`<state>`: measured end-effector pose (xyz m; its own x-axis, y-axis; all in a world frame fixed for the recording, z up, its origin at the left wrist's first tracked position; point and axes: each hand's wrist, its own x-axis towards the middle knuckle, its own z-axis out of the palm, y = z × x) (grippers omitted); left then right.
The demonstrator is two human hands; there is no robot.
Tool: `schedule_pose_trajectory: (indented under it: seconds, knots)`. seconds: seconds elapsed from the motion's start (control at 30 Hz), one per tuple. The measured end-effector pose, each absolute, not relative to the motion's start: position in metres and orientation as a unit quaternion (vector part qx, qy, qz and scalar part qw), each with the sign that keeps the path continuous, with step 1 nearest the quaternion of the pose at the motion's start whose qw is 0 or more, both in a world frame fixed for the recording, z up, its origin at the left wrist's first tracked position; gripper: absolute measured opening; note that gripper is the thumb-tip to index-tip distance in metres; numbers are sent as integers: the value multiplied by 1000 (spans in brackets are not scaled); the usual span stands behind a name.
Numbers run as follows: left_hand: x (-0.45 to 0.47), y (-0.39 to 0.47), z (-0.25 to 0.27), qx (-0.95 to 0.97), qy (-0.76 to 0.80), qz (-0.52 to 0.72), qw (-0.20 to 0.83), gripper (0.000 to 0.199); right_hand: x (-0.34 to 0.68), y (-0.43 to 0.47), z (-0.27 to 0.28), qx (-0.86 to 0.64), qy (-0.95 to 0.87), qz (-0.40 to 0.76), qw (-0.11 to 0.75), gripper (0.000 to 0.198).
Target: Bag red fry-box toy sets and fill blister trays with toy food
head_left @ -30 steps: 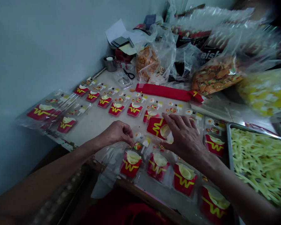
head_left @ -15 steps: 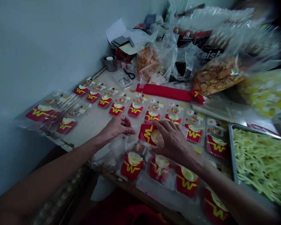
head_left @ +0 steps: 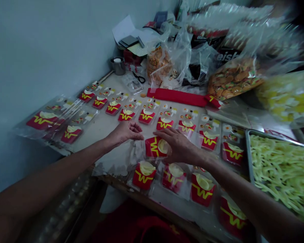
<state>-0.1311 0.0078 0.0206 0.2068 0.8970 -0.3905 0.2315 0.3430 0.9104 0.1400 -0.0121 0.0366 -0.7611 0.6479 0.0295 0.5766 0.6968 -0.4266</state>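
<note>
My right hand holds a clear blister pack turned sideways, with a red fries carton marked with a yellow zigzag showing in it. My left hand is closed in a pinch at the edge of a thin clear plastic bag, just left of the pack. The bag's outline is faint. Beyond my hands runs a row of similar packs, each with a red carton and small food-shaped pieces. Nearer the front edge lie more red cartons in clear packs, partly under my right forearm.
A metal tray of pale yellow fry-shaped strips stands at the right. A folded red cloth-like strip lies behind the row. Bags of small pieces, scissors and a metal cup are at the back. Bagged packs lie left.
Both hands have shifted slightly left, the sideways pack moving left with my right hand. My left hand keeps its pinch. The view has shifted a little.
</note>
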Motion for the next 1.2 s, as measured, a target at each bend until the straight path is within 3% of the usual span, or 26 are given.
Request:
schedule_pose_trajectory:
  seconds: [0.23, 0.37, 0.47, 0.6, 0.67, 0.8, 1.0, 1.2]
  knots:
    - [-155, 14, 36, 544, 497, 181, 651, 48, 104, -14, 40, -314, -939, 119, 71, 91]
    - [-148, 24, 44, 616, 462, 150, 620, 64, 77, -26, 46, -324, -939, 104, 52, 105]
    - [-139, 10, 46, 708, 476, 227, 469, 59, 67, -35, 48, -387, -915, 104, 56, 106]
    - [-134, -37, 35, 722, 580, 365, 97, 41, 61, -51, 40, -491, -866, 78, 60, 92]
    - [-131, -56, 21, 706, 615, 351, 22, 43, 55, -60, 34, -515, -852, 66, 61, 87]
    - [-122, -63, -6, 693, 653, 303, 31, 47, 34, -71, 26, -545, -833, 67, 60, 81]
    - [-120, -42, -7, 689, 681, 233, 87, 33, 17, -71, 24, -562, -821, 89, 53, 81]
    - [-131, -45, 2, 710, 685, 160, 38, 9, 15, -68, 24, -553, -825, 104, 48, 77]
